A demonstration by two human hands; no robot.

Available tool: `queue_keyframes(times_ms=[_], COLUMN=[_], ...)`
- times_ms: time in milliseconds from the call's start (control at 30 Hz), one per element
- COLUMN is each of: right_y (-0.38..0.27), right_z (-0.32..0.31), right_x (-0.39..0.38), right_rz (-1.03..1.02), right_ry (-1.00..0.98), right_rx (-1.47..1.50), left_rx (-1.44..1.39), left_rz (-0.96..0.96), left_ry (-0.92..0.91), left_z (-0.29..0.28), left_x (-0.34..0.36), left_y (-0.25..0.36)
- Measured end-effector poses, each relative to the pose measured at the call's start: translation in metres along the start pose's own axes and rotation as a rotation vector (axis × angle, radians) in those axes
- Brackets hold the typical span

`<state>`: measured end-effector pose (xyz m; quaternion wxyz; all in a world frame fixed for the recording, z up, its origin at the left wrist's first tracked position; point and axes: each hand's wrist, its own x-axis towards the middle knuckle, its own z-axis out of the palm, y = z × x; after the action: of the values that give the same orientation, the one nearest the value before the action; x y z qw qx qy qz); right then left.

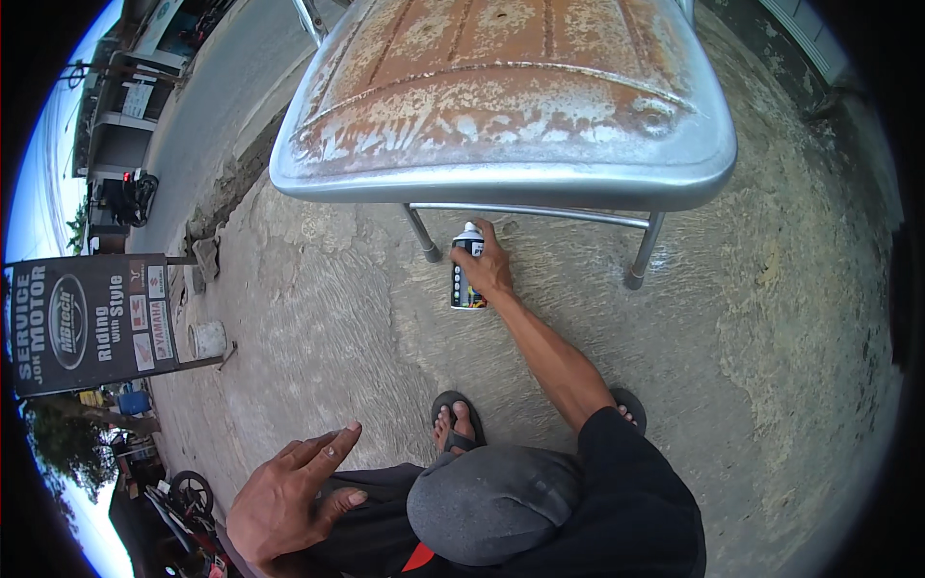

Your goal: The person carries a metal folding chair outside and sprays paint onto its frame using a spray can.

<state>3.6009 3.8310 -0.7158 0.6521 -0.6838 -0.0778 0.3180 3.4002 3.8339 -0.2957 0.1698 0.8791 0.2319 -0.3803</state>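
My right hand point(489, 265) grips an upright spray can point(467, 295) with a white nozzle and dark printed label, held low under the front edge of a metal chair, beside one of its legs. The chair seat point(501, 116) fills the top of the view, its silver rim around a rusty orange-brown panel mottled with pale patches. Tubular silver legs point(647, 252) stand on the concrete. My left hand point(294, 491) is at the lower left near my lap, fingers partly stretched, holding nothing.
My sandaled feet point(453, 424) rest on rough concrete point(328, 308). At left are a dark signboard point(87, 323), a white bucket point(205, 339), a broken curb along a road point(188, 116) and parked motorcycles point(193, 496). A wall point(809, 48) runs at the upper right.
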Motion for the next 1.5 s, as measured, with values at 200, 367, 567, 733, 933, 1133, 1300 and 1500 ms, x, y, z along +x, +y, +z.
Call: queue_keyframes(times_ms=[200,367,567,733,933,1133,1300,1500], right_y=[0.006,0.001,0.007,-0.021,-0.021,-0.063,-0.095,-0.091], right_z=[0.024,0.014,0.016,0.044,0.030,0.004,-0.008,0.005], right_x=[-0.048,-0.022,-0.021,-0.026,-0.046,-0.055,-0.034,-0.070], right_rz=[-0.132,0.076,0.300,0.256,0.277,-0.524,-0.475,-0.423], right_ry=[-0.170,0.139,0.187,-0.064,0.080,0.285,0.251,0.016], right_rx=[0.005,0.437,0.578,1.087,1.119,0.018,-0.211,-0.248], left_rx=[0.044,0.046,0.047,0.022,0.032,0.022,0.028,0.030], left_rz=[0.058,0.062,0.071,0.056,-0.005,0.038,0.074,0.042], left_ry=[0.032,0.019,0.040,0.017,0.008,-0.003,-0.008,0.025], left_z=[0.004,0.003,0.004,0.001,0.000,0.001,0.003,0.000], left_x=[0.003,0.002,0.002,-0.001,0.007,-0.001,0.009,-0.001], left_y=[-0.005,0.002,0.001,0.006,0.006,0.004,-0.007,-0.004])
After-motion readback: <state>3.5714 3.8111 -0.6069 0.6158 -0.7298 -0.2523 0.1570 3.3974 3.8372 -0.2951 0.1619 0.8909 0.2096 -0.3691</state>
